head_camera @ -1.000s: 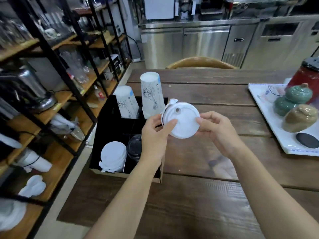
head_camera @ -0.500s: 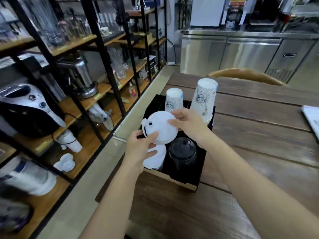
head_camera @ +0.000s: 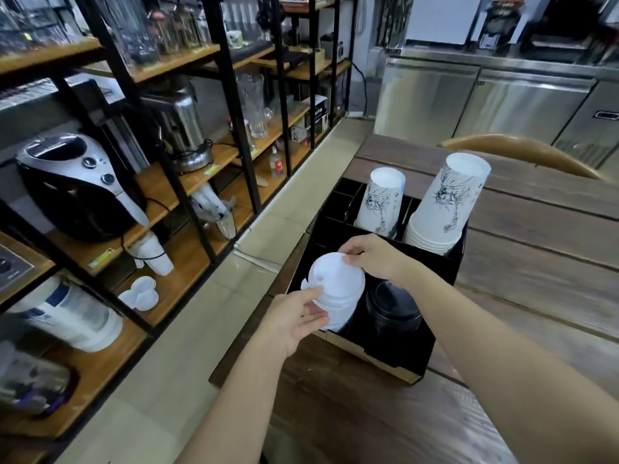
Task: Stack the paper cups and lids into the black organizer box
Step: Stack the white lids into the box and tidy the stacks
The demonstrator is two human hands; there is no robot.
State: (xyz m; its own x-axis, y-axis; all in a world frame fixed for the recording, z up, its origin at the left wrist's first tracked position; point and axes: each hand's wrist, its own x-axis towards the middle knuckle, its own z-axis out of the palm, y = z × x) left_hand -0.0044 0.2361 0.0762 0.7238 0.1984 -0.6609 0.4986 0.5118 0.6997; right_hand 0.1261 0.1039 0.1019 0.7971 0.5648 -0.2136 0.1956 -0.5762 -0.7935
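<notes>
The black organizer box (head_camera: 398,354) stands at the left end of the wooden table. Its front left compartment holds a stack of white lids, and a white lid (head_camera: 338,279) lies on top of that stack. My left hand (head_camera: 294,316) grips the lid's near edge and my right hand (head_camera: 371,256) pinches its far edge. Black lids (head_camera: 392,306) are piled in the front right compartment. Two upside-down stacks of printed paper cups fill the back: a smaller stack (head_camera: 380,202) on the left and a taller stack (head_camera: 445,202) on the right.
A black metal shelf rack (head_camera: 231,95) with wooden boards stands left of the table, holding a black and silver appliance (head_camera: 77,189), glassware, white cups and lids. A strip of tiled floor (head_camera: 187,346) separates them. A wooden chair back (head_camera: 516,154) and steel cabinets lie beyond the table.
Both hands carried the white lid from above the table leftward and down onto the white lid stack in the box. The view swung left toward the shelves.
</notes>
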